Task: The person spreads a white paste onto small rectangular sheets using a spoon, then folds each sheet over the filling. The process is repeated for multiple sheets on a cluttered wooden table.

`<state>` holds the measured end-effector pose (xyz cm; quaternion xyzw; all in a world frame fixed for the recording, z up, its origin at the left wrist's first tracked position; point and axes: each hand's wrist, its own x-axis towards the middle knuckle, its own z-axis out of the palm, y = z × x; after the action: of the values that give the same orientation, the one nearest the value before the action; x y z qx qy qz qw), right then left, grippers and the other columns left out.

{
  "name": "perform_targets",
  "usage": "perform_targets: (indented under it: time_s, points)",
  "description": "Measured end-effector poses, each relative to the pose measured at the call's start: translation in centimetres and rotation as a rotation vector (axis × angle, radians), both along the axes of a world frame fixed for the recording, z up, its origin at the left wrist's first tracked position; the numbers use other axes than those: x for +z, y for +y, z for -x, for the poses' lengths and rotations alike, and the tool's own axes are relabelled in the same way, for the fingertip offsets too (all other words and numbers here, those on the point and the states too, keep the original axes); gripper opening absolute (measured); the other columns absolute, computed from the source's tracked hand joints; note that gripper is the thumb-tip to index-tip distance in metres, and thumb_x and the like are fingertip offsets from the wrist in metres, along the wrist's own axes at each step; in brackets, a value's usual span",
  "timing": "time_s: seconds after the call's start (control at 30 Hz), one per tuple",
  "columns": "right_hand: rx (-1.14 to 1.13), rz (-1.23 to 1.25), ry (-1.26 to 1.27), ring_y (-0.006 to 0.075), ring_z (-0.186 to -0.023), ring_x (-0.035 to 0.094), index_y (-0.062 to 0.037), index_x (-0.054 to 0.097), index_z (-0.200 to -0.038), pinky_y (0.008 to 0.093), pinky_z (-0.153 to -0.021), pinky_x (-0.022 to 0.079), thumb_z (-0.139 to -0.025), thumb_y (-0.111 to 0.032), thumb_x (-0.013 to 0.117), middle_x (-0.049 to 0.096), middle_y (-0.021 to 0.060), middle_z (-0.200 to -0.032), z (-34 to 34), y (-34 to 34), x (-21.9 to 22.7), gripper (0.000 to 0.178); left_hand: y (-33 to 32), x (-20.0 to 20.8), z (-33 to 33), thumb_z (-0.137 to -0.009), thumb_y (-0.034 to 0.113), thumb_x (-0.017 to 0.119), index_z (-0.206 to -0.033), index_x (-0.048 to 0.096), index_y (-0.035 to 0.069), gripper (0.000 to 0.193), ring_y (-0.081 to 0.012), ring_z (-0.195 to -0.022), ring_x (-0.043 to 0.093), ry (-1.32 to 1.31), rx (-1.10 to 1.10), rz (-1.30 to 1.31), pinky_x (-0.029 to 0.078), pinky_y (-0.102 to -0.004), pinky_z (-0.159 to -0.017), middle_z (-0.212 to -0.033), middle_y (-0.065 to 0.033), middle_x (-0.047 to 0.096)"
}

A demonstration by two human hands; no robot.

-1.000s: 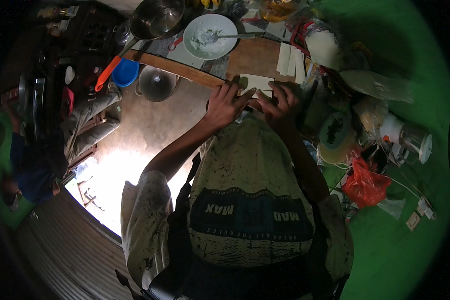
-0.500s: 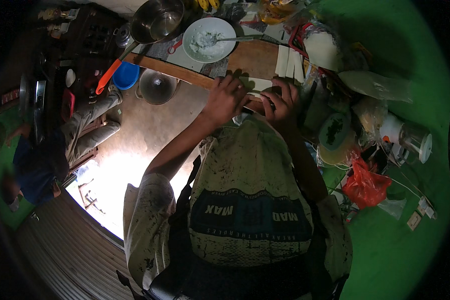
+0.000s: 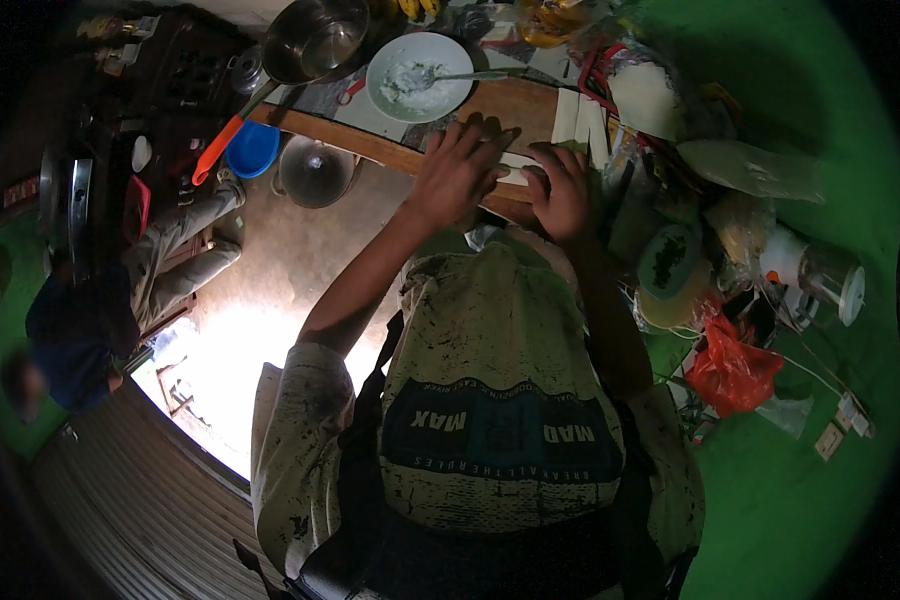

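Observation:
A pale, thin wrapper strip [image 3: 515,168], partly folded or rolled up, lies at the near edge of a wooden board [image 3: 515,108]. At its left end is my left hand [image 3: 457,172], fingers bent over it and thumb side against it. My right hand [image 3: 562,188] pinches the other end with curled fingers. Several more flat pale strips [image 3: 578,122] lie along the board's right side. Beyond my left hand stands a white bowl [image 3: 390,60] with white paste smeared inside. A metal spoon or fork [image 3: 470,76] rests in it, its handle pointing right.
At the back left, a steel pan [image 3: 315,45] has an orange handle [image 3: 216,150] jutting past the table edge. A blue basin [image 3: 252,150] and a wok [image 3: 315,172] are below. Plastic bags and a red bag [image 3: 732,365] crowd the right. Another person's legs [image 3: 185,255] show at left.
The strip has become narrower between my hands, its near side turned over. My left hand's fingers have stretched farther forward, and my right hand has closed in around its end.

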<state>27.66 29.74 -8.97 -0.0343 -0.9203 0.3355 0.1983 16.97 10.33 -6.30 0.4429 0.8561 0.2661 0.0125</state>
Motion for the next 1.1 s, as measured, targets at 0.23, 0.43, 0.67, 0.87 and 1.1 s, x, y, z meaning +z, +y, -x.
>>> perform_targets:
  time_s: [0.23, 0.43, 0.67, 0.87, 1.1]
  points:
    - [0.057, -0.037, 0.015, 0.0366, -0.101, 0.060, -0.0050, 0.072, -0.108, 0.0459, -0.088, 0.050, -0.088, -0.005, 0.076, 0.066, 0.0122, -0.108, -0.2, 0.2, -0.5, 0.020, -0.1, -1.3, 1.4, -0.082, 0.024, 0.083, -0.107, 0.076, 0.011, 0.029, -0.0315, -0.114, 0.055, -0.060, -0.065, -0.035, 0.042, -0.0472, -0.090, -0.122, -0.0080, 0.061]
    - [0.135, -0.037, 0.118, 0.0331, -0.100, 0.064, -0.0046, 0.077, -0.108, 0.0449, -0.088, 0.051, -0.086, -0.006, 0.078, 0.068, 0.0104, -0.109, -1.9, 0.0, 0.0, 0.022, -2.2, -2.5, -0.2, -0.081, 0.020, 0.080, -0.103, 0.076, 0.010, 0.024, -0.0267, -0.107, 0.058, 0.165, -0.154, -0.060, 0.044, -0.0419, -0.084, -0.114, -0.0053, 0.064]
    - [0.125, -0.261, 0.214, 0.0304, -0.103, 0.066, -0.0041, 0.078, -0.111, 0.0435, -0.085, 0.051, -0.084, -0.009, 0.081, 0.072, 0.0096, -0.112, -2.8, -0.1, -0.4, 0.028, -3.7, -2.7, -0.7, -0.082, 0.022, 0.076, -0.124, 0.074, 0.013, 0.044, -0.0237, -0.104, 0.059, 0.260, -0.208, -0.016, 0.046, -0.0389, -0.083, -0.113, -0.0043, 0.064]
    - [0.155, -0.435, 0.256, 0.0290, -0.102, 0.068, -0.0012, 0.076, -0.114, 0.0434, -0.083, 0.050, -0.086, -0.011, 0.078, 0.073, 0.0116, -0.111, -2.5, 0.5, -1.4, 0.030, -1.7, -0.7, -0.9, -0.084, 0.024, 0.073, -0.133, 0.070, 0.012, 0.050, -0.0238, -0.107, 0.058, 0.289, -0.185, 0.053, 0.046, -0.0381, -0.086, -0.115, -0.0046, 0.064]
    - [0.145, -0.449, 0.199, 0.0285, -0.102, 0.067, 0.0012, 0.071, -0.120, 0.0430, -0.081, 0.049, -0.089, -0.011, 0.073, 0.071, 0.0121, -0.113, -3.2, 0.7, -1.1, 0.033, -1.0, -3.0, 0.5, -0.094, 0.027, 0.069, -0.140, 0.064, 0.011, 0.049, -0.0344, -0.126, 0.057, 0.423, -0.333, 0.194, 0.046, -0.0450, -0.098, -0.136, -0.0141, 0.062]
